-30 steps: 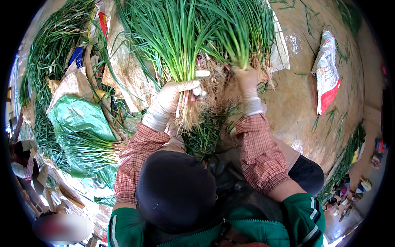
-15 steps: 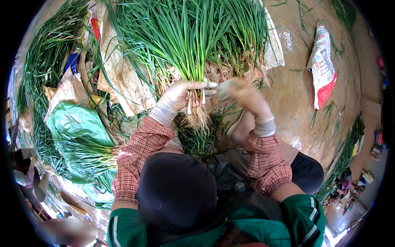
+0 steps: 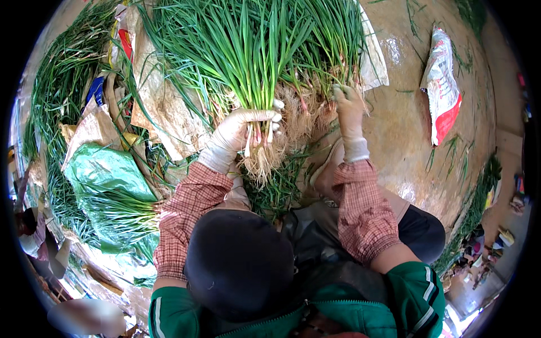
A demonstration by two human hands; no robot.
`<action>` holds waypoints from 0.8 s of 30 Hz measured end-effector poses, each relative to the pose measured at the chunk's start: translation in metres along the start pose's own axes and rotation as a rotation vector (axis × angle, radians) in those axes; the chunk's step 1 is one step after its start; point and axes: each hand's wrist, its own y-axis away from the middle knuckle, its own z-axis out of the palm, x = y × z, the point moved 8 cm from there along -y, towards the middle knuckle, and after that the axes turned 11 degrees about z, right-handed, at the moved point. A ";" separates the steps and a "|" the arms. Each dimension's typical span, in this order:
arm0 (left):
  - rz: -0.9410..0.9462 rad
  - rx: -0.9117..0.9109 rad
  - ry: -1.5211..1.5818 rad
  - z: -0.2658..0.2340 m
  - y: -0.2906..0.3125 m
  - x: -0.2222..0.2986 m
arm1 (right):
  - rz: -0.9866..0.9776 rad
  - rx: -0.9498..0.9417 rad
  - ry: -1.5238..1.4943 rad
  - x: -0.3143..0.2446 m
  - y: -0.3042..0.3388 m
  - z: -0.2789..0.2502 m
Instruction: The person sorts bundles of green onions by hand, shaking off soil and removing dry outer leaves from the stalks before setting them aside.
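My gloved left hand (image 3: 236, 127) is closed around a bunch of green garlic (image 3: 260, 84), just above the pale bulbs. The long leaves point away from me, and the tangled roots hang toward me below the fist. To the right, my gloved right hand (image 3: 351, 110) reaches to the near right side of a pile of green garlic (image 3: 332, 42). Its fingers are drawn together among the stems and roots there. What lies between those fingertips is too small to make out.
Under the pile lies a pale sack (image 3: 373, 62). A white and red bag (image 3: 441, 84) rests on the wet brown floor (image 3: 406, 124) at right. On the left are a green plastic sheet (image 3: 107, 169) with a smaller bunch (image 3: 127, 211) and a long heap of leaves (image 3: 62, 84).
My right hand has moved right and away from me, from beside the held bunch to the pile's right side. My left hand keeps the bunch, shifted slightly left.
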 end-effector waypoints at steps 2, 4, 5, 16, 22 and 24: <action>-0.029 -0.012 -0.001 0.005 -0.001 0.001 | -0.192 0.046 0.412 0.020 -0.021 0.018; 0.011 -0.045 0.035 0.008 -0.003 0.002 | -0.166 0.169 0.417 0.035 -0.036 0.002; 0.042 -0.023 -0.005 0.004 0.002 0.014 | -0.125 0.180 0.302 0.016 -0.026 -0.003; -0.051 0.122 -0.269 -0.023 0.013 0.009 | -0.167 -0.443 0.128 -0.039 0.044 0.082; 0.536 -0.354 0.173 0.053 0.054 0.129 | 0.045 -0.358 -1.292 0.023 -0.037 -0.075; 0.615 -0.352 0.136 0.050 0.060 0.146 | 0.096 -0.247 -0.980 0.007 -0.031 -0.064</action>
